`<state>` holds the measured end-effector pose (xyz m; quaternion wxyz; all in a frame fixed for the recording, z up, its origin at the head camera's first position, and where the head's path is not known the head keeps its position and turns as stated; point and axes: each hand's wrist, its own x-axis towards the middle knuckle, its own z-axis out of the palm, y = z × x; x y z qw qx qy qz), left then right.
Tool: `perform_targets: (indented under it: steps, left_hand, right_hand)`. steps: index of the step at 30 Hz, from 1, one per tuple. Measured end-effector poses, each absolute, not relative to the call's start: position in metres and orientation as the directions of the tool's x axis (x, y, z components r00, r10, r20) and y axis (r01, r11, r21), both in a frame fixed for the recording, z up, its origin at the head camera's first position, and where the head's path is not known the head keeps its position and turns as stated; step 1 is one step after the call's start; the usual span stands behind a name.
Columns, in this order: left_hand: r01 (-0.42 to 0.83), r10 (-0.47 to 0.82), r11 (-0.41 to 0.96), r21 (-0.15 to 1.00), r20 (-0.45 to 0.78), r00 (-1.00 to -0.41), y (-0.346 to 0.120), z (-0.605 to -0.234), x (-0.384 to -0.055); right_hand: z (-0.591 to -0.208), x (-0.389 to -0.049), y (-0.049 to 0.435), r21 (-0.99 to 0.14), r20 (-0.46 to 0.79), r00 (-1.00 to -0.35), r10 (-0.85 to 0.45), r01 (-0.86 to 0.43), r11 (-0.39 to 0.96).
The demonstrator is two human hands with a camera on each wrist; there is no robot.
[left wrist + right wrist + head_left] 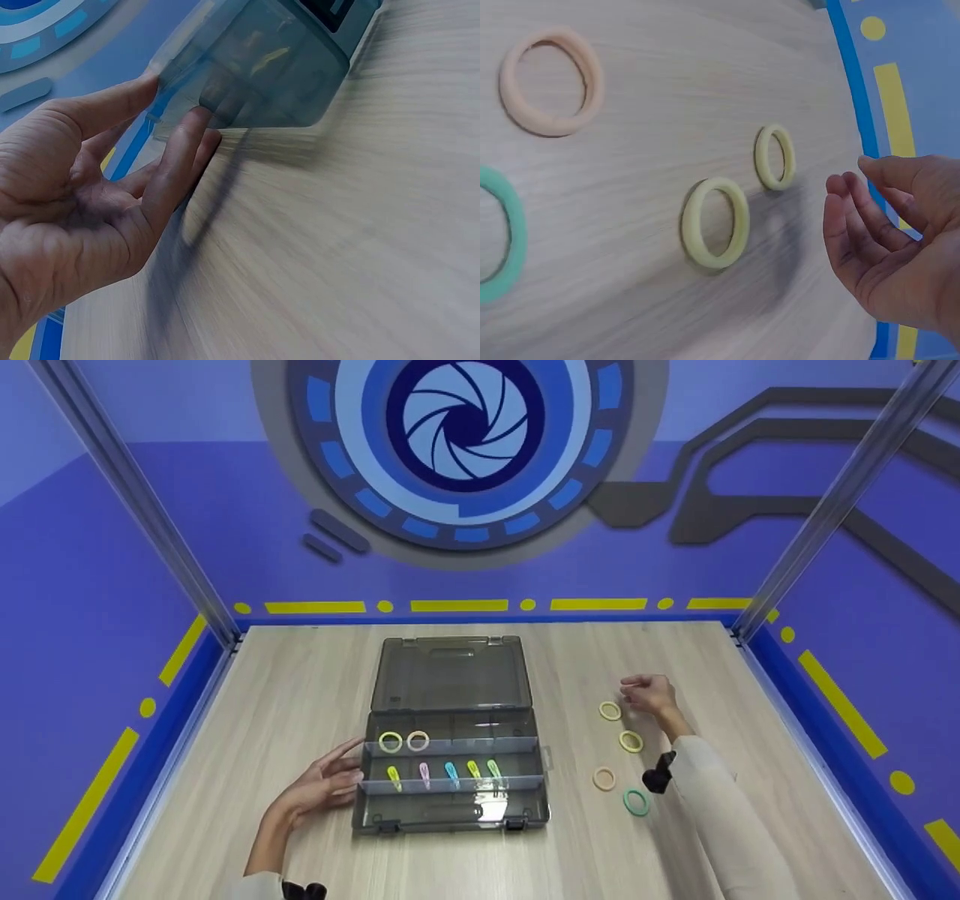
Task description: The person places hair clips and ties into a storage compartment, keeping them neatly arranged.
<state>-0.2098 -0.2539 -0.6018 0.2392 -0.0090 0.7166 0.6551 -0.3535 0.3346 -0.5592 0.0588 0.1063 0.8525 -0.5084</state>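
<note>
A smoky see-through compartment case lies with its lid raised. My left hand touches the case's left side with fairly straight fingers; the left wrist view shows fingertips against the clear wall. In the back row sit a yellow hair tie and a peach hair tie. Several snap hair clips line the middle row. My right hand hovers, holding nothing, beside a pale yellow hair tie, its fingers loosely bent.
Right of the case, another yellow hair tie, a peach one and a green one lie on the wood-grain table. Blue panels and metal posts bound the table's back and sides.
</note>
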Motion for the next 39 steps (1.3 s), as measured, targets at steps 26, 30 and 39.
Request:
perform_targets:
  steps: [26,30,39]
  left_hand:
    - [-0.313,0.295,0.161,0.936,-0.349,-0.890,-0.254,-0.603,-0.212]
    - [-0.304,0.307,0.159,0.939,-0.339,-0.889,-0.251,-0.604,-0.214]
    - [-0.336,0.267,0.170,0.927,-0.371,-0.889,-0.253,-0.604,-0.213]
  right_hand:
    - [-0.596,-0.338,0.335,-0.720,-0.103,-0.990,0.092,0.138,0.680]
    - [-0.597,-0.339,0.338,-0.688,-0.087,-0.989,0.116,0.144,0.711]
    - [-0.604,-0.337,0.330,-0.707,-0.060,-0.988,0.140,0.141,0.693]
